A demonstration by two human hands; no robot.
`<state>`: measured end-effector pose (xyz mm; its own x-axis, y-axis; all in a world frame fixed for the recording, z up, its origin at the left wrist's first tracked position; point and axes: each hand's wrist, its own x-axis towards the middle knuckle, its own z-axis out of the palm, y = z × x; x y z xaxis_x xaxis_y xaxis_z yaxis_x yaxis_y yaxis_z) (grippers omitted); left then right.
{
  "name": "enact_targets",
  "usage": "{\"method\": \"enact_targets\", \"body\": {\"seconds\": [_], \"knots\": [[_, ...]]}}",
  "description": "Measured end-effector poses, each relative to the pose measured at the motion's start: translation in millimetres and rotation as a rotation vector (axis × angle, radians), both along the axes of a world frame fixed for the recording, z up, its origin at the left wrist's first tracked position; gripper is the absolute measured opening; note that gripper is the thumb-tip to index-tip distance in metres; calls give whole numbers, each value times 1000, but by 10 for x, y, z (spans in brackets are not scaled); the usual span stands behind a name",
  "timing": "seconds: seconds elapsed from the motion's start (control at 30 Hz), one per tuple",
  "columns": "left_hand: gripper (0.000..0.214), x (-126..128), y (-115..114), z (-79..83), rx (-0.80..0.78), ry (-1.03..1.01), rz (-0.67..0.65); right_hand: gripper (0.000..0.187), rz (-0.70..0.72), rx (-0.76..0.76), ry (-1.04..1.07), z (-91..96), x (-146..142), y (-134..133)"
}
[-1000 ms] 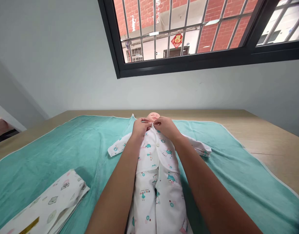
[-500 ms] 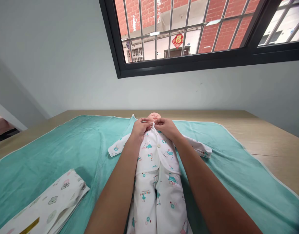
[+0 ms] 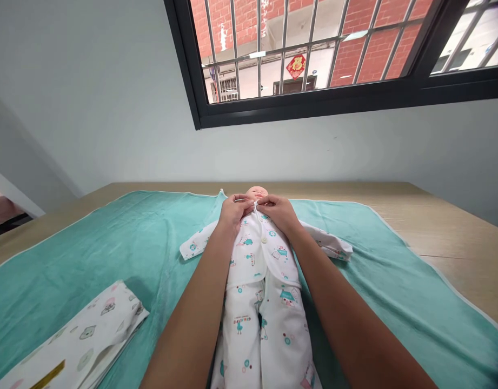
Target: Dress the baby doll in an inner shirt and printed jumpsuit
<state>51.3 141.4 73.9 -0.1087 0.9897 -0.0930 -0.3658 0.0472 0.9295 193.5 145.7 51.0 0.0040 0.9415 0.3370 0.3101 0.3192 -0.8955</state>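
Note:
A baby doll (image 3: 257,191) lies on its back, its head pointing away from me. It wears a white printed baby jacket (image 3: 249,259) and matching trousers (image 3: 243,340). At the neck, my left hand (image 3: 234,210) pinches the left side of the jacket's collar. My right hand (image 3: 278,212) grips the other side, its fingertips almost meeting those of the left. What lies between the fingertips is too small to make out. Below them a button (image 3: 264,240) shows on the jacket front. Both sleeves are spread outward, the right one (image 3: 333,247) partly behind my forearm.
Under the doll a turquoise blanket (image 3: 123,237) is spread over a wooden table (image 3: 455,232). A folded white printed cloth (image 3: 78,340) rests at the front left. Behind the table stand a pale wall (image 3: 111,108) and a barred window with a dark frame (image 3: 313,100).
Both hands stay at the collar, with only slight shifts of the fingers. The doll and the folded cloth keep their places.

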Motion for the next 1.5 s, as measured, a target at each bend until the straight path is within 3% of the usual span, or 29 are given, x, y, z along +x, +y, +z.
{"method": "enact_targets", "body": {"seconds": [0.67, 1.13, 1.33, 1.5], "knots": [[29, 13, 1, -27, 120, 140, -56, 24, 11, -17, -99, 56, -20, -10], [24, 48, 23, -43, 173, 185, -94, 17, -15, 42, -73, 40, -74, -7], [35, 83, 25, -28, 178, 328, 6, 15, -11, 53, -143, 42, -90, 10], [39, 76, 44, -71, 274, 405, 46, 18, 11, 61, -159, 14, -99, 36]]}}
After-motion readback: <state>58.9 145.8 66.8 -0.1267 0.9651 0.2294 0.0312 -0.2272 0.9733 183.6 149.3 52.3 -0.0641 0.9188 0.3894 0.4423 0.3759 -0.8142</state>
